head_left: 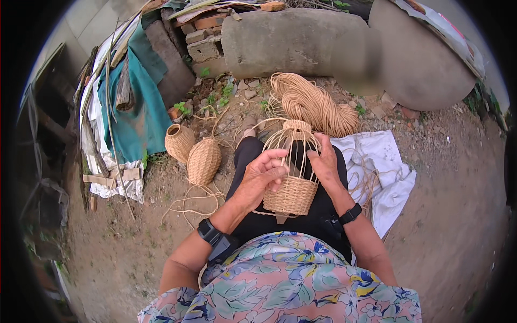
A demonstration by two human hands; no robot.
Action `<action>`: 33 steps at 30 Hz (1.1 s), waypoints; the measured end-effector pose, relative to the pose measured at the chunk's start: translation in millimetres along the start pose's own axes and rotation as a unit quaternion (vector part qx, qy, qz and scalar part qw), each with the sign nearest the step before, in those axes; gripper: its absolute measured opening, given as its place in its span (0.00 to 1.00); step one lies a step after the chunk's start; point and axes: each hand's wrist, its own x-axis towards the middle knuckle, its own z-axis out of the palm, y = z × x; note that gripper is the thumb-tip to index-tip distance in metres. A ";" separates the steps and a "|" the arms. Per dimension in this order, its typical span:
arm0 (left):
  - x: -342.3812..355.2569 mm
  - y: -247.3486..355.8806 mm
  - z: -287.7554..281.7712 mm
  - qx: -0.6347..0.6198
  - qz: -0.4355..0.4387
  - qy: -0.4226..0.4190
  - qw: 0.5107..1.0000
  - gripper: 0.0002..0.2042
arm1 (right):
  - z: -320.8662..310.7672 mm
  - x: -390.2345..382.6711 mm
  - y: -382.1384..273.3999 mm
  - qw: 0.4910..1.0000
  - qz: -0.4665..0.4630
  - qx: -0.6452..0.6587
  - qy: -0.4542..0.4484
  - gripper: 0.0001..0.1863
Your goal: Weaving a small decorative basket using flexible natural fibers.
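A half-woven basket (291, 195) rests in my lap between my thighs. Its lower part is a tight tan weave, and bare upright ribs rise from it to a narrow woven collar (297, 126). My right hand (323, 162) grips the ribs on the basket's right side, with the thumb toward the front. At the left of the ribs, my left hand (265, 173) is closed, thumb and fingertips pressed together. What it pinches is too small to make out. A loose strand curves out past the collar, and another passes under the basket's base.
Two finished-looking woven vessels (204, 161) lie on the dirt at left, among loose strands. Beyond my knees is a large coil of tan cord (315, 102). A white sheet (379, 172) lies at right. Concrete cylinders (280, 46) and a teal cloth (134, 116) border the far side.
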 end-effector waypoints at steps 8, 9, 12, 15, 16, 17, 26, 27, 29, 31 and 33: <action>-9.8 2.3 -68.2 -0.074 -0.128 -0.004 0.989 0.18 | -0.6 -1.5 6.6 1.000 -0.008 0.011 0.005 0.30; -12.1 2.9 -69.6 -0.036 -0.161 0.032 0.986 0.17 | -1.0 -2.4 5.3 1.000 -0.011 0.001 0.005 0.30; 0.8 11.2 -77.6 0.045 -0.105 0.041 0.993 0.13 | -1.6 -2.1 9.8 0.999 -0.014 0.046 0.008 0.29; 15.2 15.0 -74.7 0.064 -0.066 0.030 0.995 0.10 | -2.9 -3.5 7.6 0.998 0.005 0.069 0.007 0.28; 20.7 14.9 -68.2 0.041 -0.071 0.033 0.996 0.10 | -3.1 -3.6 6.9 0.997 0.011 0.080 0.004 0.28; 24.9 13.2 -61.4 0.018 -0.075 0.036 0.996 0.10 | -3.6 -4.4 6.9 0.997 0.010 0.078 0.002 0.28; 38.8 -15.8 -23.0 0.563 0.249 0.146 0.775 0.09 | -5.2 -5.0 5.0 0.994 -0.021 0.108 0.003 0.27; 39.0 -15.0 -21.0 0.563 0.250 0.145 0.774 0.09 | -4.5 -4.3 8.5 0.992 -0.024 0.122 0.002 0.26; 38.8 -12.9 -17.8 0.401 0.078 0.114 0.905 0.10 | -1.9 -2.5 16.0 0.990 -0.027 0.137 0.003 0.26; 32.9 6.2 -9.6 0.372 0.045 0.098 0.922 0.12 | 1.0 -2.2 21.9 0.947 0.024 0.321 0.003 0.25; 29.4 20.0 -2.5 0.346 0.048 0.048 0.936 0.12 | -0.6 1.0 24.4 0.951 0.067 0.302 0.016 0.22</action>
